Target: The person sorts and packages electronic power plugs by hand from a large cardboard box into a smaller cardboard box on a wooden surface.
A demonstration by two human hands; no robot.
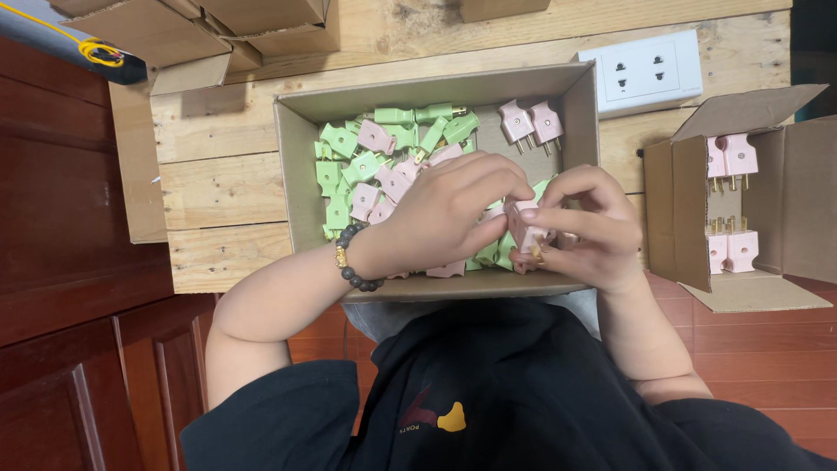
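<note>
Two hands pinch one pink plastic two-pin plug (526, 228) over the near edge of the open brown cardboard box (296, 174). Right hand (582, 228) has its grip closed on the plug body; left hand (449, 214) has fingertips closed on its top.

Risk: the grip is fingertip-only, so the plug could slip into the loose pile of green and pink plugs (375, 166) or over the box wall.

Hidden: the plug's pins, the palms and the plugs under the hands. The small side carton of pink plugs (731, 201) is partly blocked by its flap.

Smooth plastic plugs (366, 174), brass-coloured metal prongs; matt cardboard box (292, 166); rough wooden pallet (218, 174).
</note>
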